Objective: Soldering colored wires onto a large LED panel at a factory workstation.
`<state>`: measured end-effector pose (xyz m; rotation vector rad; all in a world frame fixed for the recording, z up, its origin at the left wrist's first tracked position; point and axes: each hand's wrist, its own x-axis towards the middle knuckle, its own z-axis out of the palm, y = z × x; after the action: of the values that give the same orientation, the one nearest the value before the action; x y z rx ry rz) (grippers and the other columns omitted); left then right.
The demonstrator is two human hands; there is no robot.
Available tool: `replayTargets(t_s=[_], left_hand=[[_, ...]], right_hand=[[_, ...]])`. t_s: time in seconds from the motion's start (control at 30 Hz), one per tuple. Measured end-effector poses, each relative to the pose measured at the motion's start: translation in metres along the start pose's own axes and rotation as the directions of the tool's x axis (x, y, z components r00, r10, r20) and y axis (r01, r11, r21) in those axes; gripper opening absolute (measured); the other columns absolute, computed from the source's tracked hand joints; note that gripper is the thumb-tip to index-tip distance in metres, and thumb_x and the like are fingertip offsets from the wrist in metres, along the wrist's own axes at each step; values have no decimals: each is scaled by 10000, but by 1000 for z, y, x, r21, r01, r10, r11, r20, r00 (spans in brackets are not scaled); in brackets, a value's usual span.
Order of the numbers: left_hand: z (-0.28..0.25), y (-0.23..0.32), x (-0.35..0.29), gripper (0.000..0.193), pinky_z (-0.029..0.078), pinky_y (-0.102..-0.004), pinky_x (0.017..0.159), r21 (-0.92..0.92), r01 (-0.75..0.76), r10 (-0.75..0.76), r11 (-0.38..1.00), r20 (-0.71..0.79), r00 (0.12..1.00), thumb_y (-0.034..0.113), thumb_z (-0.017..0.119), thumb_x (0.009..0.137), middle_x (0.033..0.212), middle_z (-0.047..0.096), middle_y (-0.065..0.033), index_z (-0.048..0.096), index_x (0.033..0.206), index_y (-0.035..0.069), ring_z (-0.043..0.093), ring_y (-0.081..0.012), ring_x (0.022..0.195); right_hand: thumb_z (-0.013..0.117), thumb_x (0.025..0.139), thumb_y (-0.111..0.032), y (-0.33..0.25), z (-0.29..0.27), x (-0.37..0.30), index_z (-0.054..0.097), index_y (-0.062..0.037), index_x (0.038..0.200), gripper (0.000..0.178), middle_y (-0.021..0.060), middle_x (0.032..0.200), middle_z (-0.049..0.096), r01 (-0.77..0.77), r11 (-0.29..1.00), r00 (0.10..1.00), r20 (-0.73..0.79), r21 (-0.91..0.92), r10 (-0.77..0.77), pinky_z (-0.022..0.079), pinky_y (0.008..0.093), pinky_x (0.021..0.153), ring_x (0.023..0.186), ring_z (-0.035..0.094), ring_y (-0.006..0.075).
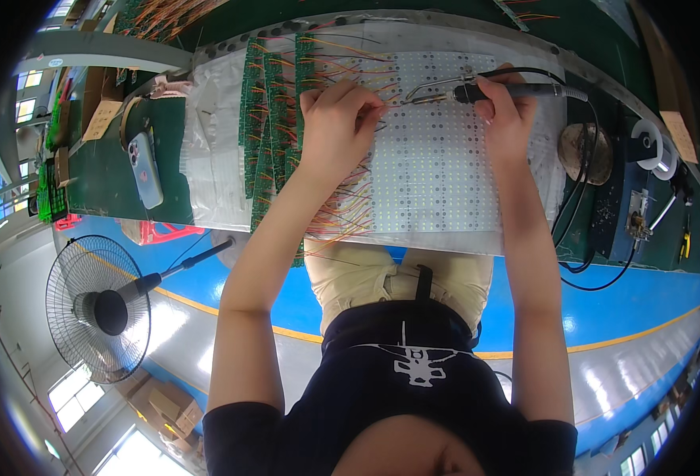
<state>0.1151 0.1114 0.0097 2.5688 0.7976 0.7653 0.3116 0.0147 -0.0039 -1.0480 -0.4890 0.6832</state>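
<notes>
My right hand (508,115) grips the black handle of a soldering iron (467,94), its metal tip pointing left. A thin curved metal tube runs alongside the tip. My left hand (335,131) is closed in a pinch at a thin wire, just left of the iron's tip. Both hands are over a white panel (437,178) covered with rows of small dots and pads. Several narrow green circuit boards (252,119) lie at the panel's left, with red, orange and yellow wires (350,218) reaching onto it. My left fingers partly hide the wire's end.
A solder reel (657,151) stands on the right, beside a brownish round block (584,154) and the iron's black cable (596,131). A phone (145,170) lies on the green table at left. A fan (100,309) stands beyond the table's near edge. More wired boards lie at the back left.
</notes>
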Motion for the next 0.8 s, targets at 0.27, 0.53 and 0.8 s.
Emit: replayTargets(t_s=[0.27,0.53,0.8], left_hand=[[-4,2,-1,69,307,-317,725,-2,9,-9,1000,20,1000,97,675,734,683,566,21,612,760,109,540,-130,584],[-62,-3,1,113,352,-368,765,-59,11,-22,998,-187,982,78,617,719,844,561,-71,621,830,93,513,-261,846],[-95,-6,-41,174,312,-386,812,144,71,-95,987,168,981,136,653,653,919,504,-55,610,820,110,477,-251,908]], right_hand=[[621,743,-34,-2,1,-1,552,-8,696,88,-18,570,447,-53,997,998,-26,52,55,271,202,433,472,360,45],[583,738,-21,-3,1,0,498,-45,709,93,-24,598,389,-101,993,988,-106,68,108,210,213,410,416,253,40],[585,741,-39,-6,3,1,500,-49,718,89,-42,546,350,-104,992,988,-108,78,112,208,215,418,413,245,40]])
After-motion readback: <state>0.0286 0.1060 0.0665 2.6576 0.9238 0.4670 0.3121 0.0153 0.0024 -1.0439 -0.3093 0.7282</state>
